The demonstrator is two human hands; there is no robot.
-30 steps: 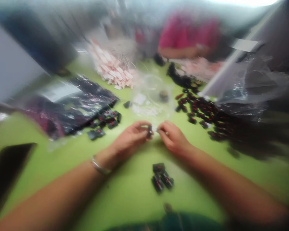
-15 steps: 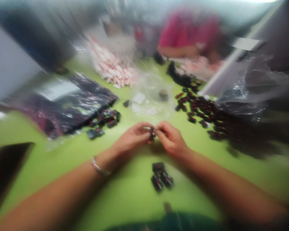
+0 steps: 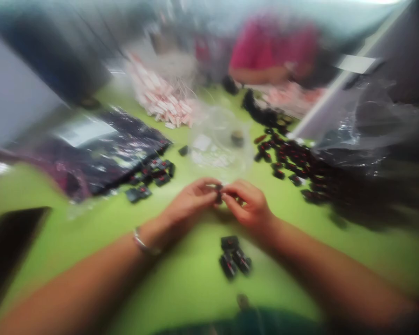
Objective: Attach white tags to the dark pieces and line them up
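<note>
Over the middle of the green table (image 3: 181,270), my left hand (image 3: 195,197) is closed on a small black part (image 3: 219,194), pinched between thumb and fingers. My right hand (image 3: 247,200) meets it from the right, thumb and index fingertips together at the part's edge. Whether the right fingertips hold a tiny piece of their own is too blurred to tell. Below the hands, 3 black blocks with red marks (image 3: 229,243) lie close together. Just beyond the fingers is a clear plastic bag or tray (image 3: 209,160) with small white pieces in it.
At left, black parts (image 3: 153,172) lie beside a dark plastic bag (image 3: 108,149). Many black-and-red parts (image 3: 296,158) spread at right near a clear bag (image 3: 366,121). Pink-white pieces (image 3: 171,107) are heaped at the back. Across the table sits a person in a pink top (image 3: 272,46).
My right hand has shifted slightly, its fingers now extending further along toward the black part. My left hand keeps its pinch almost in place.
</note>
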